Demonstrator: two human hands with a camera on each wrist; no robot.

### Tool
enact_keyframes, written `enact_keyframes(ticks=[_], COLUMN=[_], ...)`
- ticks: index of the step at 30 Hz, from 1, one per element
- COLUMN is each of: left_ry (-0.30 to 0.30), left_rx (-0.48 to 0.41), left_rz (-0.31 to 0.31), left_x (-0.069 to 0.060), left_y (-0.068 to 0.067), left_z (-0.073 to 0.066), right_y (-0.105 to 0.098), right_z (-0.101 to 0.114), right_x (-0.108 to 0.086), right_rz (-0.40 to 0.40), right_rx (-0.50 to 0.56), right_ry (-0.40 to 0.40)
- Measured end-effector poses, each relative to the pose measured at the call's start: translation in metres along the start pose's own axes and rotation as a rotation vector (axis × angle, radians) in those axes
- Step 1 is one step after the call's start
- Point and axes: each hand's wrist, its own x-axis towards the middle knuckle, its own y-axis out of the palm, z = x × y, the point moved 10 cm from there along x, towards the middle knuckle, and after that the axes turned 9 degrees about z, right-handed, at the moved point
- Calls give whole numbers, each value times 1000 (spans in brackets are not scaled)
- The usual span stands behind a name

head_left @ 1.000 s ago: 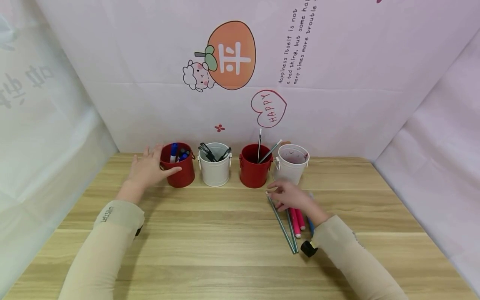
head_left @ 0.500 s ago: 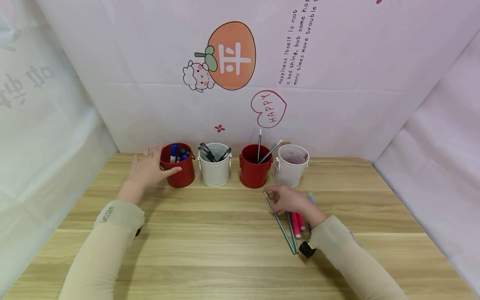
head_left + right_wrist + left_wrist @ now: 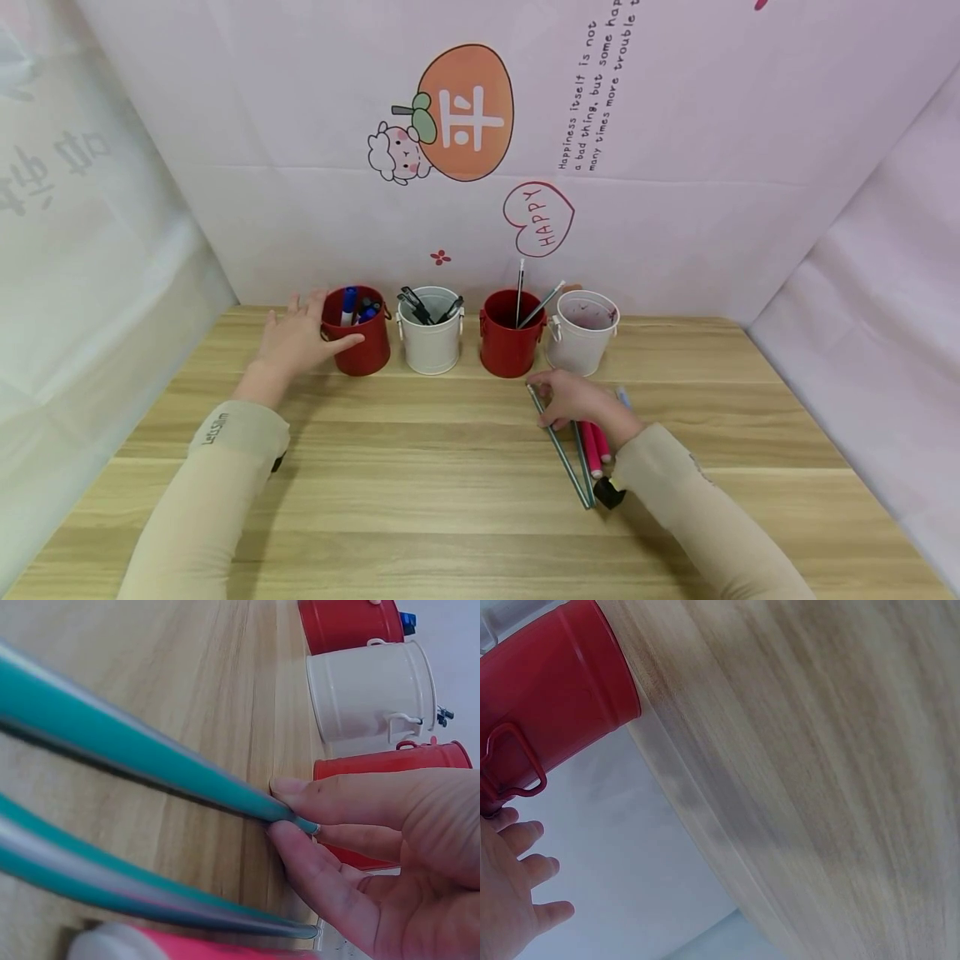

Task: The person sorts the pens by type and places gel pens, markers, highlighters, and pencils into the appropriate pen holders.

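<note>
My right hand (image 3: 573,398) pinches a teal pencil (image 3: 561,460) near its far end, between thumb and fingertips; the pencil lies along the table. Close beside it lies a second teal pencil (image 3: 135,877), with two pink markers (image 3: 592,450) to the right, partly hidden by the hand. At the far left, my left hand (image 3: 300,337) rests against a red bucket (image 3: 363,346), its fingers spread and the thumb across the bucket's front. That bucket holds blue-capped markers (image 3: 348,304). Fingers of the left hand also show extended near the bucket's handle (image 3: 517,765) in the left wrist view.
Between the hands stand a white bucket (image 3: 431,346) with black pens and a red bucket (image 3: 510,350) with two pencils. Another white bucket (image 3: 577,350) is at the row's right end. A blue item (image 3: 624,397) lies behind the right wrist. A printed cloth (image 3: 360,225) hangs behind.
My right hand has lowered slightly toward me and its fingertips have closed on the left pencil's end, which shifted slightly left. The left hand has stayed on the red bucket.
</note>
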Motion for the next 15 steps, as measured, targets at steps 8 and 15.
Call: enact_keyframes(ticks=[8,15], left_ry=[-2,-3], left_rx=[4,-2], left_rz=[6,2], left_x=[1,1], left_y=[1,2], left_z=[0,1], right_y=[-1,-4], right_z=[-2,-5], right_x=[2,3], right_rz=[8,22], right_rx=[8,80], right_ry=[0,-55])
